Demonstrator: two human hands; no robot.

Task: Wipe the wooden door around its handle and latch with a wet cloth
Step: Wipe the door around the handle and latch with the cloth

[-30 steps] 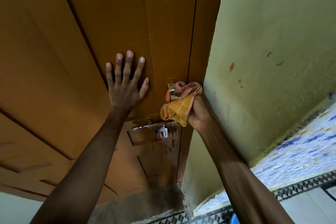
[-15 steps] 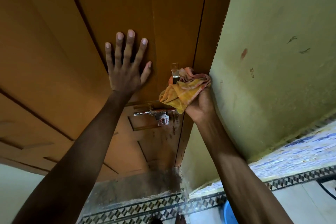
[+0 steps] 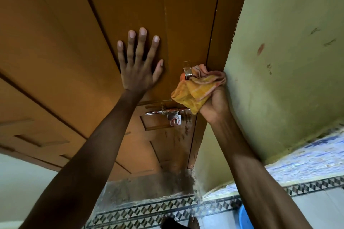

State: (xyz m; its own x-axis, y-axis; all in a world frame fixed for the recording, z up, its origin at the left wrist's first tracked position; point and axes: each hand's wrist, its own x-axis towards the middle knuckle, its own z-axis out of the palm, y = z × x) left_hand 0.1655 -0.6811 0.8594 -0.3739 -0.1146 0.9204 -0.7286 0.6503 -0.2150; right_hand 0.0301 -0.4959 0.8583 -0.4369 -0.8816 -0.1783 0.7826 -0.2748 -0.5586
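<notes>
The brown wooden door (image 3: 78, 46) fills the upper left. My left hand (image 3: 138, 65) lies flat on it with fingers spread, holding nothing. My right hand (image 3: 216, 106) grips a bunched yellow and orange cloth (image 3: 197, 89), pressed against the door's right edge by the frame. A small metal handle (image 3: 187, 71) sticks out just above the cloth and touches it. Below the cloth sits a chrome sliding latch (image 3: 167, 113) with a hasp plate. Dark wet smears mark the wood under the latch.
A green plastered wall (image 3: 288, 61) stands close on the right of the door frame. Patterned floor tiles (image 3: 158, 210) run below, with a blue tub edge (image 3: 244, 217) at the bottom right. My toes (image 3: 193, 222) show at the bottom edge.
The view has tilted a little downward, showing more floor. My right hand with the cloth has stayed beside the small handle, and my left hand remains flat on the door.
</notes>
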